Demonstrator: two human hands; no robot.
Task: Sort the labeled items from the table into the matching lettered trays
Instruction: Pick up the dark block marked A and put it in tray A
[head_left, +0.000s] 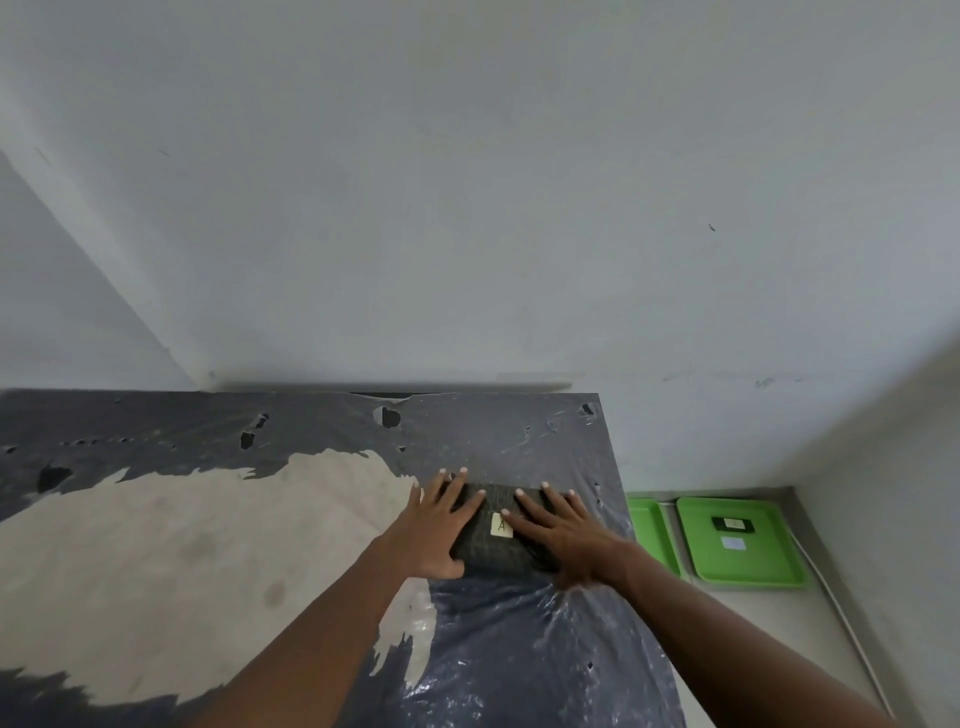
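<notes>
A dark folded cloth (493, 551) lies on the table near its right edge, with a pale label marked "A" (502, 526) on top. My left hand (439, 525) rests flat on the cloth's left side, fingers spread. My right hand (563, 535) lies flat on its right side, fingers spread too. On the floor to the right sits a green tray (769, 566) holding a small dark item (732, 524) and a pale label (733, 543). A second green tray (649, 530) shows partly beside the table edge.
The table (182, 545) is covered with torn dark plastic sheeting (509, 665) over a beige surface. A grey wall (467, 208) stands right behind it. A white cable (841, 613) runs along the floor by the right wall.
</notes>
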